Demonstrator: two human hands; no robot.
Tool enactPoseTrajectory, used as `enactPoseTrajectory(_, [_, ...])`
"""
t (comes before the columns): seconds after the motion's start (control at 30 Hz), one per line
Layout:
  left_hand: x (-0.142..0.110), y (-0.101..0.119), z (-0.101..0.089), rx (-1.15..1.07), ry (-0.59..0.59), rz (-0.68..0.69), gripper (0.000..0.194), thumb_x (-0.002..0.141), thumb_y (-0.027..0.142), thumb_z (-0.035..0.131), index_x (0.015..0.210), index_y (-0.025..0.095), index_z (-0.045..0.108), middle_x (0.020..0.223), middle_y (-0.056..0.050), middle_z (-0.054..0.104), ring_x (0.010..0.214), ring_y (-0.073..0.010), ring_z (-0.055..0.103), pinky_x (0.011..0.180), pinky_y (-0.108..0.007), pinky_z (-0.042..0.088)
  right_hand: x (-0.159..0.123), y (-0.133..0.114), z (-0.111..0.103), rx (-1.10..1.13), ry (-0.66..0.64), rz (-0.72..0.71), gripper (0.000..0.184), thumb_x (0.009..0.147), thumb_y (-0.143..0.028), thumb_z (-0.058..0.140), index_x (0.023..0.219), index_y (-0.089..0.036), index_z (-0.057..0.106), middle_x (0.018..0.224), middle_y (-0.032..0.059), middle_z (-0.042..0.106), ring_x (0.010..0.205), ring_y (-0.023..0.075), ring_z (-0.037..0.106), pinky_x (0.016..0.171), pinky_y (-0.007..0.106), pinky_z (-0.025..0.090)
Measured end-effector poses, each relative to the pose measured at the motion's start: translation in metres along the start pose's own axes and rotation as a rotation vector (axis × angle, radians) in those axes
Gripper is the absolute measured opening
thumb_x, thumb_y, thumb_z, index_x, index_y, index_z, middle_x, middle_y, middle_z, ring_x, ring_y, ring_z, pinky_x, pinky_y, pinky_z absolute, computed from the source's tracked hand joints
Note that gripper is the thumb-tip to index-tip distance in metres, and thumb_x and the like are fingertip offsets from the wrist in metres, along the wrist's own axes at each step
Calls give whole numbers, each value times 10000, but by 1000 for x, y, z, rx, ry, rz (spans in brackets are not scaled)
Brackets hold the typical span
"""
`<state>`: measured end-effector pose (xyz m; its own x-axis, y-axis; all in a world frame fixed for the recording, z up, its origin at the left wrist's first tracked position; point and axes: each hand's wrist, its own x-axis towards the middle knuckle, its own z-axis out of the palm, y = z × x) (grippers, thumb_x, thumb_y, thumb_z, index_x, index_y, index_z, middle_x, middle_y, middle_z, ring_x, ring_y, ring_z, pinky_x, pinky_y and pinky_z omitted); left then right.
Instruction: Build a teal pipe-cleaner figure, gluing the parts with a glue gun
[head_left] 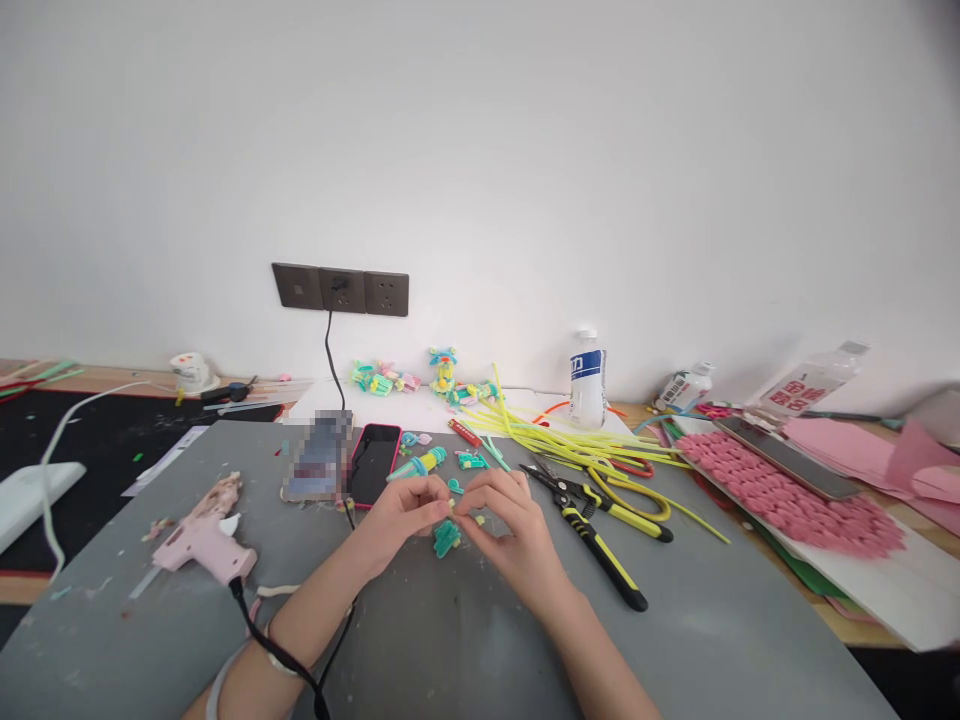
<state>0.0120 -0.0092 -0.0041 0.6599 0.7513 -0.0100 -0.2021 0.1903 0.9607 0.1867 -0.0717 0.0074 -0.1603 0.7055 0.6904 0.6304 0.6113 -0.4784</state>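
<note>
Over the grey mat (pixel 480 650), my left hand (pixel 405 515) and my right hand (pixel 508 515) meet with fingertips pinched together. Between them is a small pale yellow piece (pixel 451 505), mostly hidden by the fingers. Just below the fingertips, a teal piece (pixel 447 538) lies on the mat with tiny yellow bits around it. Behind the hands are a yellow and teal stick-shaped piece (pixel 424 463) and a small teal curl (pixel 454 486). To the right of my right hand lie black-and-yellow cutters (pixel 592 540).
A pink glue gun (pixel 206 545) lies at left, its black cable running under my left forearm. Two phones, one a black phone (pixel 376 462), lie behind. Yellow strips (pixel 555 440), yellow-handled scissors (pixel 645 505), a bottle (pixel 588 385) and a pink woven mat (pixel 787 495) occupy the right.
</note>
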Motion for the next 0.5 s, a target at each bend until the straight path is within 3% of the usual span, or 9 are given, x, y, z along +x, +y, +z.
enactPoseTrajectory(0.17, [-1,3,0,20,-88,-27,399,750,469,811,669,143,595,709,33,439,543,-66,272,528,-276,162,2,3,-13,65,-144,-11,113,969,-230,628,858,-233,648,876,12,639,817,170,610,762,334,365])
enactPoseTrajectory(0.37, [-4,4,2,8,-152,-186,407,695,465,847,640,141,607,648,40,466,494,-47,267,507,-281,141,14,8,-31,117,-411,-1,139,946,-299,666,818,-251,694,858,-7,619,843,177,593,802,358,354])
enactPoseTrajectory(0.5, [-5,6,2,-18,-134,-219,437,669,477,857,606,147,578,560,70,400,471,-41,233,501,-285,112,21,7,-33,142,-438,62,108,919,-321,701,855,-239,673,857,-17,628,836,175,599,815,361,370])
